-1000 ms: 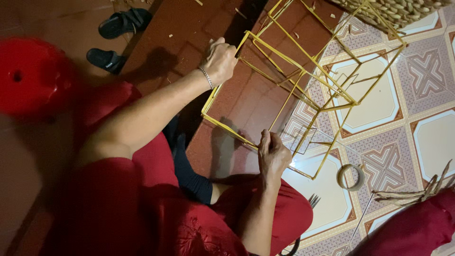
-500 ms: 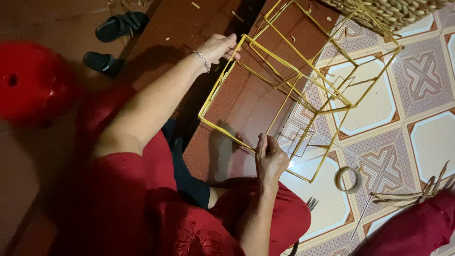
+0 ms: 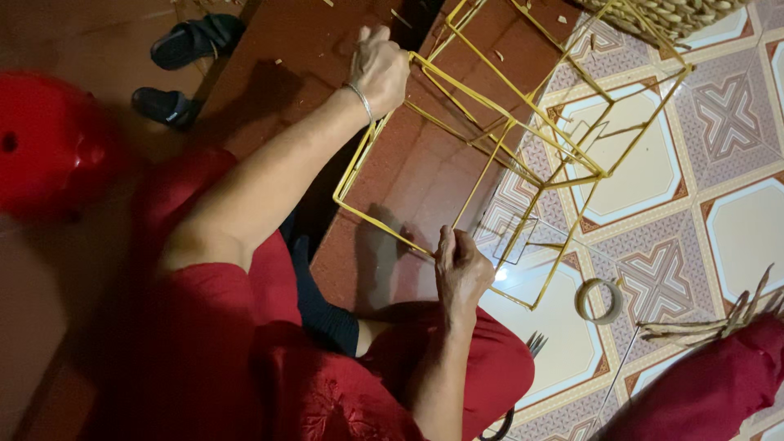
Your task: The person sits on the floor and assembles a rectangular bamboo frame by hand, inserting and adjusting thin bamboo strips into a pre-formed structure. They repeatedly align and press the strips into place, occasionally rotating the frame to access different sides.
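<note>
A box-shaped frame of thin yellow rods [image 3: 523, 139] stands tilted on the floor in front of me. My left hand [image 3: 380, 65], with a bracelet on its wrist, grips the frame's far upper corner. My right hand [image 3: 461, 269] pinches the near lower rod of the frame just above my knee. I sit on the floor in red clothes, with both arms stretched toward the frame.
A roll of tape [image 3: 600, 300] lies on the patterned tiles, with a bundle of dry strips [image 3: 710, 322] to its right. A woven basket [image 3: 670, 12] sits at the top right. Two dark sandals [image 3: 196, 37] and a red stool [image 3: 49, 143] are at the left. Another person's red-clothed leg [image 3: 710, 392] is at the bottom right.
My left hand has moved farther away, carrying the frame's upper corner with it. My right hand has stayed on the near rod.
</note>
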